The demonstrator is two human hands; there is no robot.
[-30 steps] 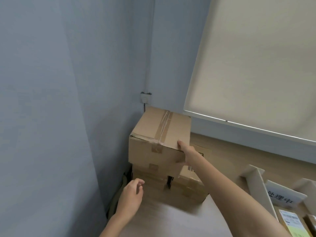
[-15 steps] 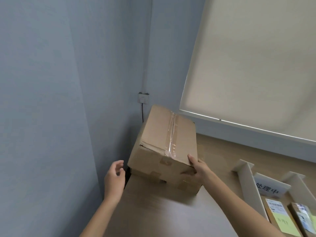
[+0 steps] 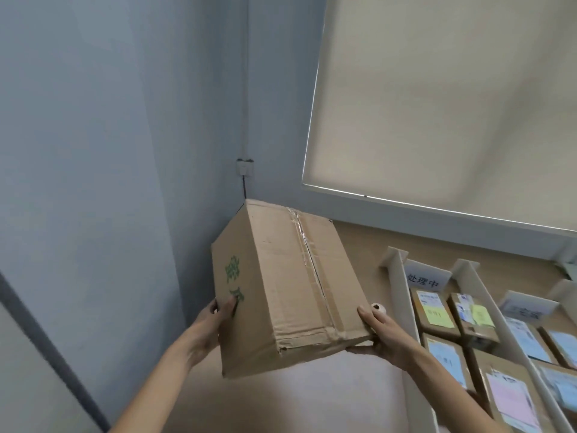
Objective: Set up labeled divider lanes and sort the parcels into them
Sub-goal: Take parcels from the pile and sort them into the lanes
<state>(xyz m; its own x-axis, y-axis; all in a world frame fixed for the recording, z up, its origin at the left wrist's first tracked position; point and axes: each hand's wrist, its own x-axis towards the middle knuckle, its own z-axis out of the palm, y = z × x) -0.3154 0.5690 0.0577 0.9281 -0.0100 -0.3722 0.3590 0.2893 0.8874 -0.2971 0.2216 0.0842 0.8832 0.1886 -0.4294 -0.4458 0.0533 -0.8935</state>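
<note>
Left grip (image 3: 218, 317) lies flat against the box (image 3: 290, 285), right grip (image 3: 385, 334) pinching its corner. To their right, labelled lanes (image 3: 398, 292) hold parcels (image 3: 432, 310); this box awaits sorting.

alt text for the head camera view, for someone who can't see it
A person holds a taped cardboard box, tilted, above a table: the left hand against its green-printed side, the right hand gripping its near right corner. To the right, white dividers form lanes holding labelled parcels and sign cards; blue wall and drawn blind behind.
</note>
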